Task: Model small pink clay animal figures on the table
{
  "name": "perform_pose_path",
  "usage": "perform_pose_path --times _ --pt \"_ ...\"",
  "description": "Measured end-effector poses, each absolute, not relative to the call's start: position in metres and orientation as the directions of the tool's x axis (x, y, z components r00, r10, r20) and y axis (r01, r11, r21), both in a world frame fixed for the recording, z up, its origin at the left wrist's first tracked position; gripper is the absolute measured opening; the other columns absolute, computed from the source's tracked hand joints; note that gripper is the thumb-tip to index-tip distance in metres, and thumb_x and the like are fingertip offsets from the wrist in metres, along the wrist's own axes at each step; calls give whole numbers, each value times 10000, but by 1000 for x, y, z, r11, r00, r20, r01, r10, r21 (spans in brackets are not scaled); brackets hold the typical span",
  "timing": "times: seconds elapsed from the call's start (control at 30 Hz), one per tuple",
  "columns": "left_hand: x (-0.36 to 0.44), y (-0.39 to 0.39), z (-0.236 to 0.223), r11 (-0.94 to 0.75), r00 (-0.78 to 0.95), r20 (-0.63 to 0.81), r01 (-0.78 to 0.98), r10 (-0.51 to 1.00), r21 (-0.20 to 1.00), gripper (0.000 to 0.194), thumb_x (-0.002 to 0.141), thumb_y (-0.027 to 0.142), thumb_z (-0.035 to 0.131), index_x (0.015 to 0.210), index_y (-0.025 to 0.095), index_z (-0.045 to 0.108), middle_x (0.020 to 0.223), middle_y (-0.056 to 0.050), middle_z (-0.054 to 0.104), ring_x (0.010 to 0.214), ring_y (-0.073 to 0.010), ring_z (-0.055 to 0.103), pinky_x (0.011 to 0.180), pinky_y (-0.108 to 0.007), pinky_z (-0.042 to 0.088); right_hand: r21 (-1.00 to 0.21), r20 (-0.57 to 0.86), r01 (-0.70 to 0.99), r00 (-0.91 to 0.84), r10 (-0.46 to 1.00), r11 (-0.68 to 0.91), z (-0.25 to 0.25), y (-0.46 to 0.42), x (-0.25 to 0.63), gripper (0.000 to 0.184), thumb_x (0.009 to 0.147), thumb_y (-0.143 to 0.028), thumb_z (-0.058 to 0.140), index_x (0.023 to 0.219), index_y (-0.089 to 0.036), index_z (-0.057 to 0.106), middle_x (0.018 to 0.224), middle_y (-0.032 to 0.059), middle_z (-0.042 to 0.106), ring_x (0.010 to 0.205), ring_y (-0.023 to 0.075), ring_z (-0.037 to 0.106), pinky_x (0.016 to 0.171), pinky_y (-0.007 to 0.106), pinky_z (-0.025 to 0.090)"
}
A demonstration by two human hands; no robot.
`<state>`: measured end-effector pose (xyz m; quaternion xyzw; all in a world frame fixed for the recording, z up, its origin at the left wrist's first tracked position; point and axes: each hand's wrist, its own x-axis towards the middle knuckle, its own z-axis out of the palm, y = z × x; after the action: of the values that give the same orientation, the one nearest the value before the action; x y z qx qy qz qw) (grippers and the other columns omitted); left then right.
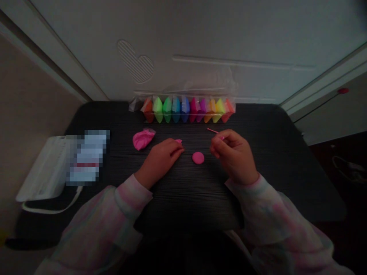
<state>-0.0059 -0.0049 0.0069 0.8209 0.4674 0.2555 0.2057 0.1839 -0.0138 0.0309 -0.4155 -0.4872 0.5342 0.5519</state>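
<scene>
Cable (pixel 54 210) curves at nine o'clock beside a flat white case (pixel 46 168). Nearer, before ten, a pink packet (pixel 143 139) lies. My left hand (pixel 178 146), at nine, has closed fingers, with a pink scrap (pixel 178 141) at their tips. Coloured packets (pixel 185 110) stand in a row at twelve. The pink disc (pixel 198 157) lies on the dark table (pixel 183 198) between my hands. My right hand (pixel 217 144), at three, pinches a small pink bit (pixel 222 138); a thin pink stick (pixel 212 130) shows at one, and if I hold it, I cannot tell.
</scene>
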Motion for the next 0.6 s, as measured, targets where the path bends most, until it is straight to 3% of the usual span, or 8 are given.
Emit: perform_pose_path --times 0.1,0.2,0.33,0.6 --pt "-6 -6 3 -575 514 264 679 816 456 190 835 227 487 918 112 613 954 -91 638 905 -180 584 814 -327 478 -996 75 -50 -96 993 70 30 -15 181 22 727 -210 642 744 -203 632 580 -59 602 513 54 546 498 187 439" --pt "-6 -7 3 -602 530 285 702 799 381 239 836 239 482 995 103 597 1027 -118 625 964 -204 565 849 -362 477 -998 56 29 -132 990 60 30 -15 180 92 740 -193 617 824 -201 653 626 -42 636 587 78 600 558 212 484" --pt "-7 -7 6 -642 587 262 699 766 315 264 854 233 443 1025 106 598 1029 -121 628 988 -220 550 860 -381 470 -999 24 -30 -165 986 19 29 -15 179 171 738 -203 619 908 -197 634 682 -31 665 592 79 616 572 222 506" --pt "-10 -4 6 -685 636 255 673 728 279 246 858 190 427 898 102 652 976 -111 650 960 -214 559 852 -354 450 -994 5 -108 -137 991 -10 29 -15 181 87 716 -258 650 689 -178 631 519 -53 598 427 55 511 436 195 432"
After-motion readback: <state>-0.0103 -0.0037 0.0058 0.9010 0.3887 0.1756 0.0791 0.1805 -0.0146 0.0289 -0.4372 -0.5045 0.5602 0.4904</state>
